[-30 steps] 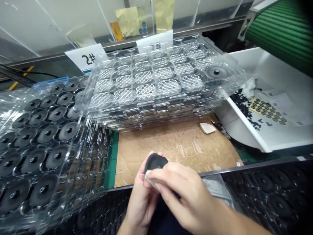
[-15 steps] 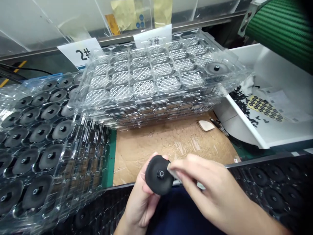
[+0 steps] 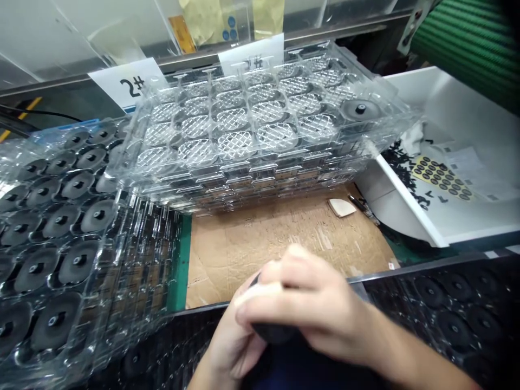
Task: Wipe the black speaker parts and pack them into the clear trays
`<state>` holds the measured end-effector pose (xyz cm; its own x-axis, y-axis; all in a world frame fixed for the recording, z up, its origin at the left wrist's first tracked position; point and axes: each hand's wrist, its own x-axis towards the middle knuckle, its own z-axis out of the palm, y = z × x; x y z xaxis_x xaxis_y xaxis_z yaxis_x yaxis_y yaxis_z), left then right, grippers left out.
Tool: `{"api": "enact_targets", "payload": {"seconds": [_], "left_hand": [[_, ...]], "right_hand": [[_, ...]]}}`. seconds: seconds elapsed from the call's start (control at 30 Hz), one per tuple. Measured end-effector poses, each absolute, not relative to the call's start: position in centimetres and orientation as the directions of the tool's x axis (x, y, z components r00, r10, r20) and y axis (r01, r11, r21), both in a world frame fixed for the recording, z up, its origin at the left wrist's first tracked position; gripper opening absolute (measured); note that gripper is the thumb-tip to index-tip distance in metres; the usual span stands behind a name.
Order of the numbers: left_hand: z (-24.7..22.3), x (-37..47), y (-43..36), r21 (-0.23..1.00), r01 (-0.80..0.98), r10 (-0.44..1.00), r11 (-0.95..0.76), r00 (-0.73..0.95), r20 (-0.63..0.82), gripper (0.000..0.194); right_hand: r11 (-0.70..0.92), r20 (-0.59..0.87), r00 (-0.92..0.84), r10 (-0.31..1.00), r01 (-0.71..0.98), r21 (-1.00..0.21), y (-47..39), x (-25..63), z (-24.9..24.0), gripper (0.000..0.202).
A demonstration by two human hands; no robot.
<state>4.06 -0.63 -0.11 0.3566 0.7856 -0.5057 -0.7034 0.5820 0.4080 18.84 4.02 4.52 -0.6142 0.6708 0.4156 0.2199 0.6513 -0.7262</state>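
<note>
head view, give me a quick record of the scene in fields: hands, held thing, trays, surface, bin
left hand: cups a black disc from below
right hand: laid over the disc, hiding most of it
clear trays: stacked, top one holds a single disc at its right end
left trays: pockets filled with black discs
surface: cardboard on a green mat
white bin: small black parts and a yellow sheet
</note>
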Motion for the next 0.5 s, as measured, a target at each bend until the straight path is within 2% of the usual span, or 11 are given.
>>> {"api": "enact_targets", "payload": {"seconds": [0.07,0.13,0.23,0.37,0.43,0.5], "left_hand": [[0.0,3.9,-0.5,0.372,-0.727,0.793,0.577,0.390,-0.467,0.050],[0.1,3.5,-0.5,0.315,-0.760,0.799,0.569,0.419,-0.431,0.053],[-0.1,2.9,-0.6,0.280,-0.781,0.805,0.558,0.428,-0.411,0.051],[-0.6,2.3,-0.7,0.258,-0.787,0.805,0.561,0.446,-0.391,0.052],[-0.6,2.3,-0.6,0.248,-0.787,0.804,0.566,0.460,-0.376,0.053],[-0.5,2.4,-0.5,0.255,-0.779,0.802,0.573,0.471,-0.366,0.051]], "right_hand": [[0.512,0.334,-0.481,0.811,0.307,-0.802,4.9,19.8,3.2,0.026],[0.342,0.195,-0.341,0.919,0.448,-0.826,5.2,20.9,1.0,0.026],[0.170,0.007,-0.275,0.961,0.574,-0.801,4.0,21.5,-3.3,0.026],[0.132,-0.053,-0.281,0.958,0.600,-0.789,1.5,21.2,-8.1,0.023],[0.122,-0.054,-0.265,0.963,0.604,-0.787,1.4,21.4,-8.2,0.021],[0.102,-0.039,-0.213,0.976,0.609,-0.786,2.1,21.7,-6.3,0.021]]}}
